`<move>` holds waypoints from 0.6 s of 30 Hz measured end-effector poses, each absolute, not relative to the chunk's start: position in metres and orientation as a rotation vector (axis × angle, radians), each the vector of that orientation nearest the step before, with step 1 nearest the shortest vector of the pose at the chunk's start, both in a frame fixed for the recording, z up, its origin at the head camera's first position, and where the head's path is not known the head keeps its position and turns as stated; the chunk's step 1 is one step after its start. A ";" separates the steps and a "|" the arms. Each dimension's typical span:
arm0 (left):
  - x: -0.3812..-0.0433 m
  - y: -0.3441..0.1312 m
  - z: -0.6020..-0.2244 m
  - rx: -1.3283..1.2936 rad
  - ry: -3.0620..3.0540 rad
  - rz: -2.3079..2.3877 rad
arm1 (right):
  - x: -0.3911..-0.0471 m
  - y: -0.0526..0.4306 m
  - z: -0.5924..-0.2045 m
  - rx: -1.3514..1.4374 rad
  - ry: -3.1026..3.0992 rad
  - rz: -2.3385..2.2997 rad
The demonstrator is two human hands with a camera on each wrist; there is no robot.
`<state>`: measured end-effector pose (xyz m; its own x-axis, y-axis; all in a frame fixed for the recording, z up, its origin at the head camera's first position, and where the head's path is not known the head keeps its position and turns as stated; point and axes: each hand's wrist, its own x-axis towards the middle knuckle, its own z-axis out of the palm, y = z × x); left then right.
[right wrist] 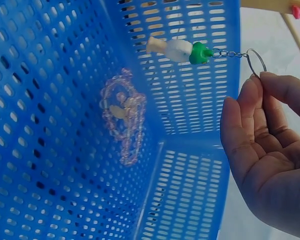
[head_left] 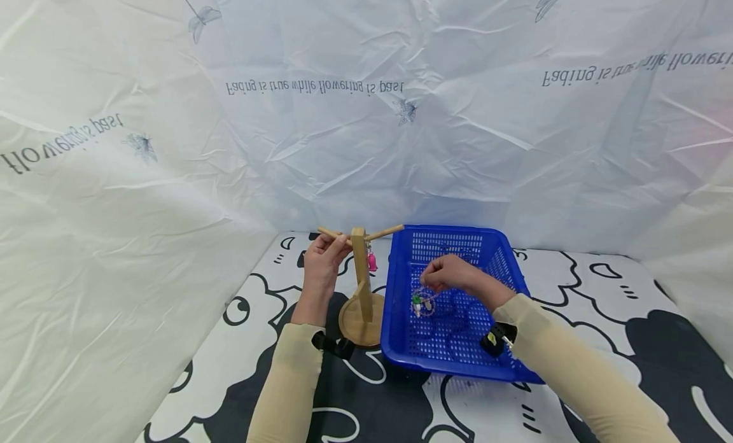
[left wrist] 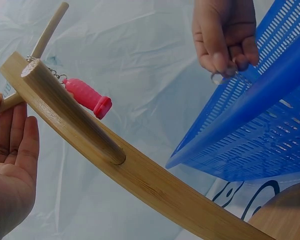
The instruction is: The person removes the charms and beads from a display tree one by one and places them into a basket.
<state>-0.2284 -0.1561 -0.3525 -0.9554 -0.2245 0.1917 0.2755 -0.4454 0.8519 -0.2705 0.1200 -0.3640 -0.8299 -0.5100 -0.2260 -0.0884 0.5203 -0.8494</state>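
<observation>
My left hand (head_left: 319,271) pinches the left peg of a wooden stand (head_left: 361,271) with a round base. From the stand's arm a pink charm keychain (left wrist: 87,96) hangs on a short chain. Over the blue plastic basket (head_left: 458,369), my right hand (head_left: 455,274) pinches the metal ring of another keychain (right wrist: 178,51). Its chain carries a small green, white and cream figure, dangling above the basket floor. Inside the basket lies a pinkish clear beaded bracelet (right wrist: 135,122), below the right hand.
The basket stands right beside the stand's base, its perforated walls rising around the bracelet. A black-and-white patterned cloth (head_left: 252,360) covers the table. Pale plastic sheeting (head_left: 343,150) hangs behind and at the sides.
</observation>
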 end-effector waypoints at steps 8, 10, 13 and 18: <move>-0.228 -0.155 -0.352 -0.055 -1.460 -2.432 | -0.277 0.119 -0.374 -0.417 2.343 -1.226; -0.228 -0.155 -0.353 -0.049 -1.458 -2.430 | -0.278 0.120 -0.376 -0.412 2.340 -1.232; -0.229 -0.156 -0.353 -0.050 -1.455 -2.429 | -0.281 0.122 -0.378 -0.390 2.329 -1.252; -0.228 -0.156 -0.353 -0.065 -1.448 -2.436 | -0.285 0.124 -0.384 -0.352 2.317 -1.263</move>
